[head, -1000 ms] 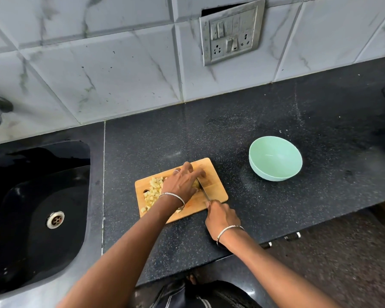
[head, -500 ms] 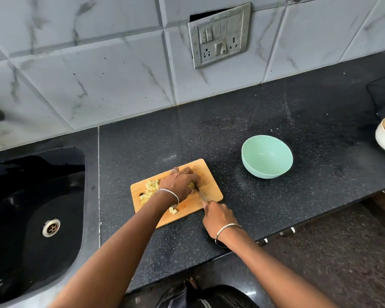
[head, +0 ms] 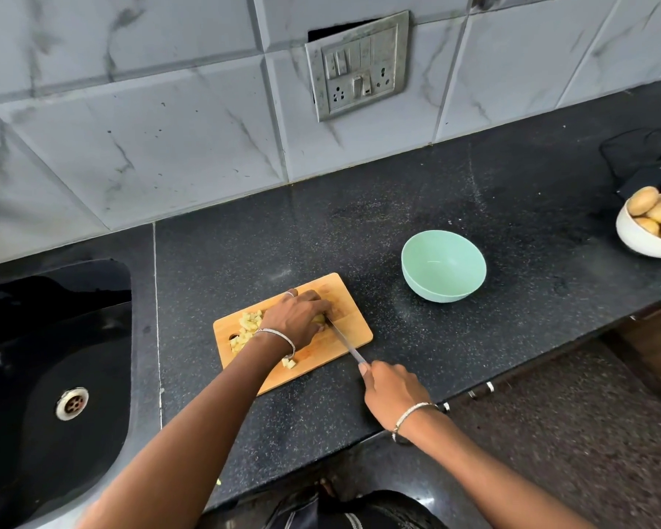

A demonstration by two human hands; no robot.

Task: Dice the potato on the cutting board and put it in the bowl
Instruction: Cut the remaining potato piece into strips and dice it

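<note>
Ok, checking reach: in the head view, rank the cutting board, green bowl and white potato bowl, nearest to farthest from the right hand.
From the right hand:
1. cutting board, just left
2. green bowl, beyond it
3. white bowl of potatoes, far right

Black speckled counter (head: 474, 192) meets marble-look wall tiles (head: 149, 127), a socket plate (head: 359, 66), and a black sink (head: 35, 433).

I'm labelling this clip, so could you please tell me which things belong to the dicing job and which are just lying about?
In use: cutting board, diced potato, potato piece in the left hand, knife in the right hand, green bowl.
Lying about: white bowl of whole potatoes, sink, wall socket.
</note>
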